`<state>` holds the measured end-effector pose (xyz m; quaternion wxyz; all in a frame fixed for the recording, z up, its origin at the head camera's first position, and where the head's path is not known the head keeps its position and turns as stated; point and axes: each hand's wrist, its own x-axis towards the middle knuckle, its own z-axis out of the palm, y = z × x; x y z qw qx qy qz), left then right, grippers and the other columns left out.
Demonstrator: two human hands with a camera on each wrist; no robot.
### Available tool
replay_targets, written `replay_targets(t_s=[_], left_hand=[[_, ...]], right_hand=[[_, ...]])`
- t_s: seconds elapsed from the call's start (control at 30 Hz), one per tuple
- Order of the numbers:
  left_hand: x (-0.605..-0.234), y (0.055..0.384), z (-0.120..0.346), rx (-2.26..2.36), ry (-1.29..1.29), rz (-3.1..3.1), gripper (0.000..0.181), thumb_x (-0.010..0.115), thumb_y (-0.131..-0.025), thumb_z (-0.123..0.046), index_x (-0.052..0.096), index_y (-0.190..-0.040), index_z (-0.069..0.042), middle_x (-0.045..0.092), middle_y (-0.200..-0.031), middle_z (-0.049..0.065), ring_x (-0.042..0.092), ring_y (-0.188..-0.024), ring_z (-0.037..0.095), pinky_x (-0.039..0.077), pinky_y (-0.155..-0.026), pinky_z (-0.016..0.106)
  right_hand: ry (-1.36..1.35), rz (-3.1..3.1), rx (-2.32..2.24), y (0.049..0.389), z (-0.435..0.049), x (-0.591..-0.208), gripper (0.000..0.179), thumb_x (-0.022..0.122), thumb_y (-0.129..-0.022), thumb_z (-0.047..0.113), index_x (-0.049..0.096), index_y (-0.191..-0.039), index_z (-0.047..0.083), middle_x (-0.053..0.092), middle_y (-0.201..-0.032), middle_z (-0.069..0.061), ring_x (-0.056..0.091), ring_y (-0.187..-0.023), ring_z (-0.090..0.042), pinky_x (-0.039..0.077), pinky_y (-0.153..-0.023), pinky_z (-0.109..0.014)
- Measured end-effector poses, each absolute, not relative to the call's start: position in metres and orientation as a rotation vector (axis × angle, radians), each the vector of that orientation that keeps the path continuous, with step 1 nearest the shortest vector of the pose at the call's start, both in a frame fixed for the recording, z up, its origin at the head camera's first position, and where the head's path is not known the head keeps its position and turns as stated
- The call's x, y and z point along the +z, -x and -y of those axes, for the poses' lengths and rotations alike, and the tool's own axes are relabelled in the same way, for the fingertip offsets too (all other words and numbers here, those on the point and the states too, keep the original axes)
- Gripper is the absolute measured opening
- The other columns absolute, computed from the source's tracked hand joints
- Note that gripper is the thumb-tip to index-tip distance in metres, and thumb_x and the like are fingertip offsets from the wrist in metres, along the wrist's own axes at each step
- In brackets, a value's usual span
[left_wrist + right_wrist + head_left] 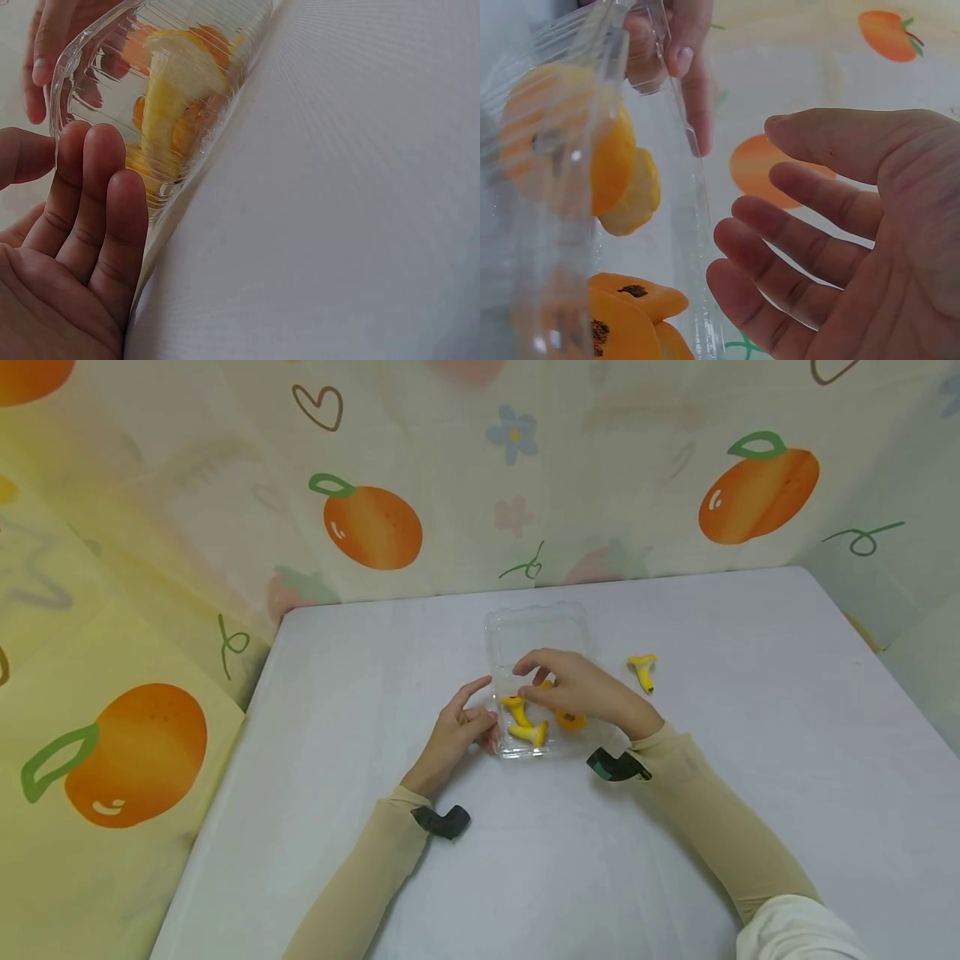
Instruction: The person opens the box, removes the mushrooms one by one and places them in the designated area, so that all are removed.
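A clear plastic clamshell container (517, 753) lies on the table with its lid (536, 625) folded back. Inside it are several yellow, trumpet-shaped mushrooms (529, 733), some with dark spots. At the container's left side, my left hand (459, 720) holds its wall; the fingers (126, 225) press the outside and the thumb is right at the rim. My right hand (573, 685) hovers over the container, fingers spread and slightly bent, the palm bare in the right wrist view. Another yellow mushroom (642, 672) lies on the table beyond the right wrist.
The table (360, 710) has a white cover. A printed cloth (450, 468) with oranges hangs along the back and left sides. Small black cameras (442, 822) are strapped at both wrists.
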<state>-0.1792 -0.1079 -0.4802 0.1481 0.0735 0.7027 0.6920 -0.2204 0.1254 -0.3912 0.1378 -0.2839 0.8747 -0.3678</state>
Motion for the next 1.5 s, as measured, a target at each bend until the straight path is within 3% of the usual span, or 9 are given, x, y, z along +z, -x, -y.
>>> replay_targets(t_s=[0.83,1.27,1.5], left_hand=[[-0.48,0.179,0.107,2.02,-0.201,-1.992,0.06,0.059,-0.097,-0.011,0.04,-0.152,-0.026,0.065,-0.071,-0.003,0.059,-0.062,0.014,0.053,-0.066,0.024],[-0.479,0.179,0.107,2.021,-0.206,-1.988,0.062,0.059,-0.096,-0.011,0.038,-0.154,-0.024,0.064,-0.07,-0.004,0.059,-0.062,0.012,0.052,-0.064,0.024],[-0.481,0.179,0.107,2.02,-0.205,-1.986,0.062,0.059,-0.097,-0.011,0.038,-0.154,-0.024,0.064,-0.07,-0.004,0.059,-0.061,0.012,0.052,-0.064,0.024]], right_hand=[[0.821,-2.51,-0.957,0.219,-0.116,-0.401,0.038,0.068,-0.097,0.022,0.062,-0.13,0.005,0.066,-0.128,-0.012,0.064,-0.107,-0.025,0.055,-0.086,-0.037],[0.818,-2.56,-0.874,0.217,-0.111,-0.408,0.034,0.068,-0.096,0.021,0.063,-0.127,0.008,0.066,-0.128,-0.008,0.065,-0.113,-0.026,0.054,-0.094,-0.041],[0.795,-2.581,-0.801,0.215,-0.109,-0.408,0.037,0.067,-0.096,0.029,0.064,-0.128,0.01,0.066,-0.128,-0.007,0.064,-0.115,-0.026,0.054,-0.097,-0.042]])
